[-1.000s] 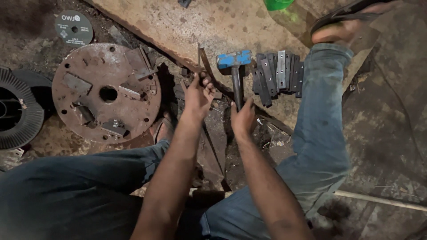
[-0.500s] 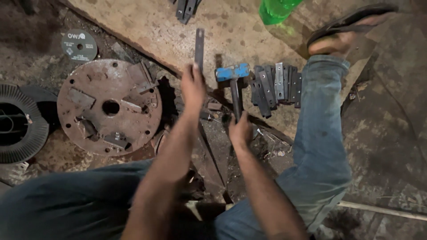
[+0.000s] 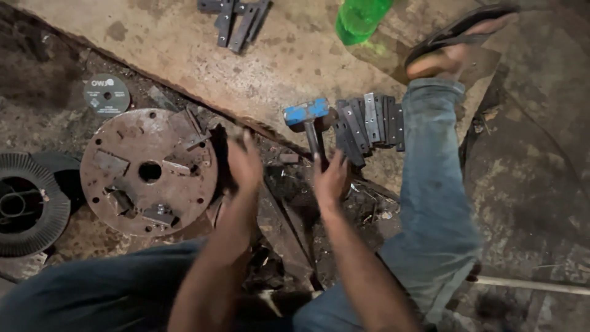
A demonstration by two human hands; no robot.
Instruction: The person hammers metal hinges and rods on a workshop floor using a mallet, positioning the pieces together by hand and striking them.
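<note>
My right hand (image 3: 332, 179) is closed around the dark handle of a hammer with a blue head (image 3: 305, 114), which rests on the ground in front of me. Just to its right stands a row of flat grey metal strips (image 3: 370, 123). My left hand (image 3: 246, 163) is motion-blurred, with fingers apart and no strip visible in it. It hovers beside the right edge of a rusty round steel plate (image 3: 149, 172) that has small blocks welded to it.
A grey cutting disc (image 3: 106, 94) lies beyond the plate, and a black wire spool (image 3: 27, 203) sits at far left. More metal strips (image 3: 236, 18) and a green bottle (image 3: 359, 18) lie on the slab (image 3: 289, 55). My sandalled foot (image 3: 455, 43) is at upper right.
My left hand held a flat metal strip raised in front of me; now it has dropped back toward me and the strip is gone from it. My right hand has kept hold of the hammer.
</note>
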